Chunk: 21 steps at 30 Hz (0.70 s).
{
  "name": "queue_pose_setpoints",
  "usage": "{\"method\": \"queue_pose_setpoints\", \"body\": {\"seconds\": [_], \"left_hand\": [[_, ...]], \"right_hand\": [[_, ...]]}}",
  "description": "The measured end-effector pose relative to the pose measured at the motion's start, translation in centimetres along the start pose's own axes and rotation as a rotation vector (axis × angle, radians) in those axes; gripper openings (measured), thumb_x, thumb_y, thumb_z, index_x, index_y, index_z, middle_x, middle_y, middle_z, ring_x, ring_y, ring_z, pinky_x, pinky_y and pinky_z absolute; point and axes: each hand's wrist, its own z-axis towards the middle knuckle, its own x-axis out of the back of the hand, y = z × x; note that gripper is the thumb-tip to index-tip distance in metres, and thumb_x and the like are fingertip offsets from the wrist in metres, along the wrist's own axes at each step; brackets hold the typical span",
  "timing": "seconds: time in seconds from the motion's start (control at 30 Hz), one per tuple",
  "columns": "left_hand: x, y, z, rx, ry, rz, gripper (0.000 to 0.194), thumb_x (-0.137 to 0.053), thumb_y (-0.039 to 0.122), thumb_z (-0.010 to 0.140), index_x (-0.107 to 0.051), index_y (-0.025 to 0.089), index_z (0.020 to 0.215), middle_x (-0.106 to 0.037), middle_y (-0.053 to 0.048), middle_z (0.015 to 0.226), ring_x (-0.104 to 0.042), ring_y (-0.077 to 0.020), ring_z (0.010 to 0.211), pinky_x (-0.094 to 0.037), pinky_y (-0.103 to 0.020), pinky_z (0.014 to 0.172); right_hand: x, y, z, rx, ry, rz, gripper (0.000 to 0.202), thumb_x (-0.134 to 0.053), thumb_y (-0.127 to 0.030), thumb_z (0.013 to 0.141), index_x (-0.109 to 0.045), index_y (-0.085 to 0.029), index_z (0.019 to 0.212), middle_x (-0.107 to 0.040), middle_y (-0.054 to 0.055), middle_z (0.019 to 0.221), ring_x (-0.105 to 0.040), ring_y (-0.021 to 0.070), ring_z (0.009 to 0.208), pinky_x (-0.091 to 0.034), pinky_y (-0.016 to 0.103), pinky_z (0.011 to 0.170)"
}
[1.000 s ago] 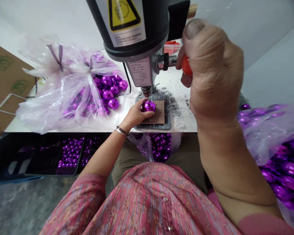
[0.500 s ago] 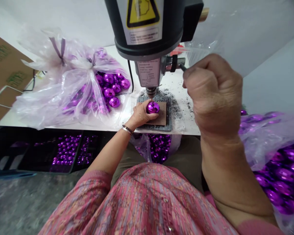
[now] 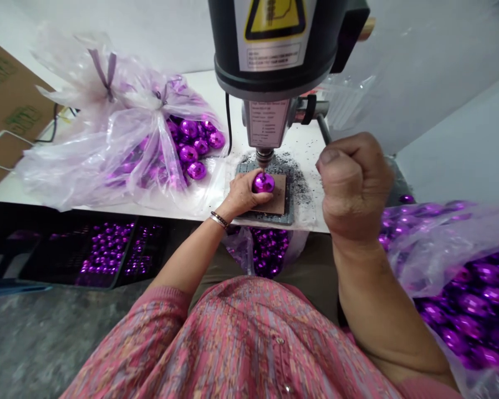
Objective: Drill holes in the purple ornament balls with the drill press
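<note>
Under the chuck [image 3: 265, 157] of a small drill press [image 3: 270, 119], a shiny purple faceted ball [image 3: 264, 183] rests on a brown board [image 3: 276, 202]. My left hand [image 3: 244, 194] is closed around the ball's left side, thumb in front and fingers behind. The drill bit reaches down to the ball's top; whether it is inside the ball I cannot tell. My right hand [image 3: 355, 185] is wrapped in a fist around the end of the press's feed lever [image 3: 324, 130], whose grip is hidden in the fingers.
Tied clear plastic bags [image 3: 108, 149] of purple balls lie on the white table [image 3: 170, 208] at left, beside a cardboard box [image 3: 12, 94]. Dark shavings surround the press base [image 3: 289, 213]. An open bag of balls [image 3: 474, 299] stands at right; black crates [image 3: 108, 255] sit lower left.
My right hand has pulled the lever downward, and the chuck and bit have come down to the ball. My left hand keeps its hold. The whole view has shifted slightly.
</note>
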Motion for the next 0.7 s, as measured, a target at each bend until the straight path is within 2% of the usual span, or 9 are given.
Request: {"method": "queue_pose_setpoints", "body": {"seconds": [0.2,0.3,0.4,0.5,0.6,0.7], "left_hand": [[-0.2,0.0,-0.1,-0.017,0.015,-0.046,0.063,-0.092,0.030,0.068,-0.072,0.020,0.127,-0.074,-0.008,0.113,-0.063,-0.0338,0.114,-0.048,-0.047,0.109],[-0.3,0.1,-0.1,-0.008,0.017,-0.051,0.064,-0.092,0.029,0.068,-0.072,0.018,0.127,-0.074,-0.009,0.113,-0.064,-0.0341,0.113,-0.048,-0.047,0.109],[-0.5,0.1,-0.2,-0.006,0.031,-0.056,0.062,-0.093,0.029,0.068,-0.072,0.017,0.125,-0.075,-0.010,0.113,-0.064,-0.0344,0.115,-0.048,-0.047,0.109],[-0.6,0.1,-0.7,-0.004,0.075,-0.081,0.056,-0.093,0.028,0.068,-0.073,0.019,0.119,-0.076,-0.008,0.112,-0.065,-0.0329,0.114,-0.049,-0.046,0.108],[-0.3,0.0,-2.2,-0.020,0.107,-0.132,0.053,-0.093,0.030,0.071,-0.071,0.020,0.119,-0.076,-0.007,0.114,-0.068,-0.0304,0.111,-0.051,-0.043,0.105],[0.1,0.2,-4.6,-0.086,0.013,-0.128,0.062,-0.097,0.033,0.069,-0.071,0.021,0.124,-0.077,-0.009,0.118,-0.070,-0.0320,0.114,-0.051,-0.044,0.106]], "right_hand": [[-0.7,2.4,-1.4,0.064,0.080,-0.005,0.033,-0.055,-0.049,0.094,-0.061,-0.022,0.077,-0.052,0.000,0.070,-0.047,0.0076,0.067,-0.040,0.024,0.065],[-1.1,2.8,-1.8,0.073,0.108,0.004,0.035,-0.054,-0.051,0.095,-0.061,-0.021,0.076,-0.054,0.000,0.071,-0.048,0.0078,0.066,-0.040,0.025,0.064],[-1.2,1.3,-0.1,0.076,0.153,0.011,0.037,-0.051,-0.047,0.096,-0.055,-0.019,0.072,-0.054,0.001,0.069,-0.050,0.0080,0.066,-0.042,0.027,0.067],[-1.4,-1.3,3.2,0.068,0.191,0.015,0.041,-0.044,-0.044,0.099,-0.045,-0.019,0.067,-0.045,0.000,0.063,-0.043,0.0075,0.060,-0.042,0.029,0.070],[-1.6,-3.3,5.9,-0.044,0.161,0.086,0.030,-0.043,-0.033,0.096,-0.044,-0.019,0.070,-0.042,0.000,0.063,-0.041,0.0064,0.056,-0.038,0.026,0.061],[-1.7,-4.0,6.7,-0.147,0.159,0.142,0.026,-0.049,-0.029,0.095,-0.049,-0.020,0.070,-0.044,-0.001,0.061,-0.042,0.0057,0.055,-0.033,0.025,0.056]]}}
